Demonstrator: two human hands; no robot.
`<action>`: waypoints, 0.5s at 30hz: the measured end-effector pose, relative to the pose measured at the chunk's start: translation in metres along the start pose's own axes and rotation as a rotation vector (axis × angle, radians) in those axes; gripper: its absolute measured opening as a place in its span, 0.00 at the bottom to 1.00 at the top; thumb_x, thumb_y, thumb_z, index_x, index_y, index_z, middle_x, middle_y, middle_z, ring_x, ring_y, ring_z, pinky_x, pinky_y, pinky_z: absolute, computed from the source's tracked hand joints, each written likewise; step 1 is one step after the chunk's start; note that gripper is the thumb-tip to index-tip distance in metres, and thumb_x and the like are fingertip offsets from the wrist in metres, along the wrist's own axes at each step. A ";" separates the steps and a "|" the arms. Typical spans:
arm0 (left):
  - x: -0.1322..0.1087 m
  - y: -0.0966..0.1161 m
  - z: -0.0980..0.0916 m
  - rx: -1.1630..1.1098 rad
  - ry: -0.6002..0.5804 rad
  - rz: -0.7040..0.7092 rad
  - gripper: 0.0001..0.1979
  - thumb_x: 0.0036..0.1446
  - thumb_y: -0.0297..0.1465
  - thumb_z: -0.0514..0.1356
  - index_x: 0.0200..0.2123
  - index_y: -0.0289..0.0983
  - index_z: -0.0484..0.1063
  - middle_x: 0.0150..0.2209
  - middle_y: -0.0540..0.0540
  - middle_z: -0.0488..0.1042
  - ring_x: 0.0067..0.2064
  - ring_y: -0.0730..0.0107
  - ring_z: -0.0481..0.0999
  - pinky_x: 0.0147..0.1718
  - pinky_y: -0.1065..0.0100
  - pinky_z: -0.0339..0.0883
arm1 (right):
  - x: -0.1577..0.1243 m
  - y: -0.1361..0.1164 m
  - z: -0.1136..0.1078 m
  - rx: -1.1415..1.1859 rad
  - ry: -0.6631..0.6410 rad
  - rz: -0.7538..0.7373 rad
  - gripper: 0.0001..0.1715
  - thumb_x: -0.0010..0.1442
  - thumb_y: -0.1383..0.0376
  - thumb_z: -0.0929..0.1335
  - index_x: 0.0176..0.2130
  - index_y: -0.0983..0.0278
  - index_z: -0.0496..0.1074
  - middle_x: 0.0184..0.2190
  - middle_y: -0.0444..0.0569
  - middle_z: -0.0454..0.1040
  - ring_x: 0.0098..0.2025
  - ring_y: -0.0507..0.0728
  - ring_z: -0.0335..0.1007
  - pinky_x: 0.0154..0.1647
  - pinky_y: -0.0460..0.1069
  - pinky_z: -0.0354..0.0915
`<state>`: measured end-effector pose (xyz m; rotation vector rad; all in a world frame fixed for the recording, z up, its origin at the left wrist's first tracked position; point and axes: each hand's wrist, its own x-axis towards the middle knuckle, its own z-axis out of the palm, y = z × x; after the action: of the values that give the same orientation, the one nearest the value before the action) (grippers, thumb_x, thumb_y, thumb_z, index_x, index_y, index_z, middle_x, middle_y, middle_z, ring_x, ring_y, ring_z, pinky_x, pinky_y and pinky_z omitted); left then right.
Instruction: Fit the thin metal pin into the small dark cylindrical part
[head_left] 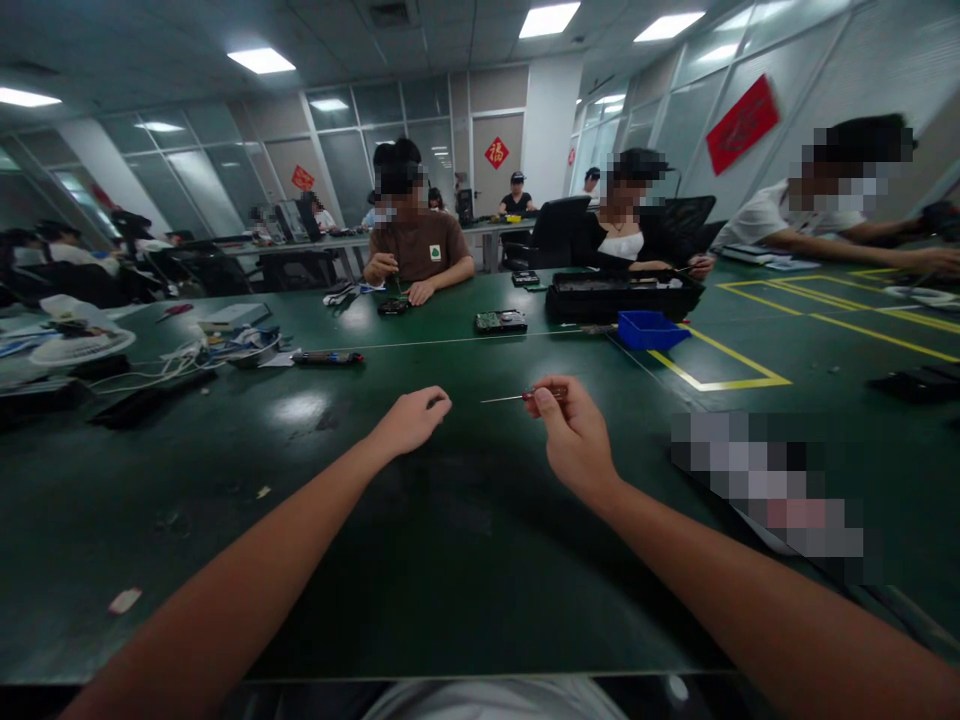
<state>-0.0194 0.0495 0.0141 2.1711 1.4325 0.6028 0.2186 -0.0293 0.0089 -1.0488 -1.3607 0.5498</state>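
Note:
In the head view, my right hand (576, 432) grips a small screwdriver (519, 398) with a reddish handle. Its thin metal shaft points left, toward my other hand, and touches nothing. My left hand (414, 420) is closed above the green tabletop (420, 580), fingers curled in toward the thumb. A dark spot shows between thumb and fingers, but whether it is an object or shadow is unclear. Beyond both hands lies a hard drive (501, 321) with its green circuit board facing up.
A blue bin (651, 330) stands by a long black case (624, 296). Leftward lie a dark pen-shaped tool (328, 358), cables (176, 362) and cluttered parts. A blurred-out flat object (765, 490) is near my right forearm. Across the table, a person in brown (420, 245) works on a small device.

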 end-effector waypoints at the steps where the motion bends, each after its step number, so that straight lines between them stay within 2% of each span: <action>1: -0.006 -0.007 -0.010 -0.041 0.020 -0.042 0.16 0.63 0.40 0.50 0.36 0.39 0.74 0.31 0.47 0.76 0.32 0.65 0.73 0.32 0.66 0.64 | 0.000 0.001 0.000 0.000 -0.001 0.002 0.10 0.68 0.56 0.64 0.43 0.58 0.70 0.36 0.48 0.76 0.38 0.58 0.74 0.42 0.56 0.68; 4: -0.031 -0.027 -0.045 -0.106 0.082 -0.159 0.15 0.63 0.38 0.47 0.35 0.38 0.71 0.29 0.48 0.73 0.28 0.67 0.70 0.27 0.68 0.62 | 0.000 0.004 0.000 0.015 -0.006 0.008 0.10 0.68 0.56 0.65 0.43 0.58 0.70 0.36 0.48 0.76 0.38 0.58 0.74 0.42 0.56 0.69; 7: -0.062 -0.049 -0.082 -0.050 0.192 -0.269 0.14 0.62 0.34 0.47 0.34 0.37 0.70 0.29 0.47 0.72 0.28 0.67 0.69 0.27 0.69 0.63 | 0.000 0.007 0.001 0.025 -0.014 0.015 0.11 0.68 0.55 0.65 0.44 0.58 0.70 0.36 0.48 0.76 0.38 0.58 0.74 0.41 0.56 0.69; 10: -0.097 -0.068 -0.115 -0.016 0.314 -0.439 0.13 0.63 0.32 0.46 0.37 0.37 0.70 0.27 0.54 0.71 0.28 0.73 0.68 0.29 0.73 0.61 | 0.000 0.007 0.002 0.019 -0.013 0.025 0.11 0.67 0.55 0.65 0.43 0.59 0.70 0.36 0.48 0.76 0.38 0.58 0.74 0.41 0.56 0.69; 15: -0.148 -0.089 -0.150 -0.008 0.571 -0.715 0.12 0.63 0.29 0.45 0.36 0.39 0.69 0.20 0.61 0.69 0.29 0.77 0.68 0.29 0.79 0.57 | 0.000 0.007 0.002 0.015 -0.021 0.041 0.10 0.67 0.56 0.65 0.43 0.59 0.70 0.35 0.48 0.76 0.38 0.58 0.73 0.42 0.56 0.69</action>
<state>-0.2255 -0.0355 0.0643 1.3486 2.3176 0.9689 0.2179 -0.0255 0.0029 -1.0637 -1.3538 0.6022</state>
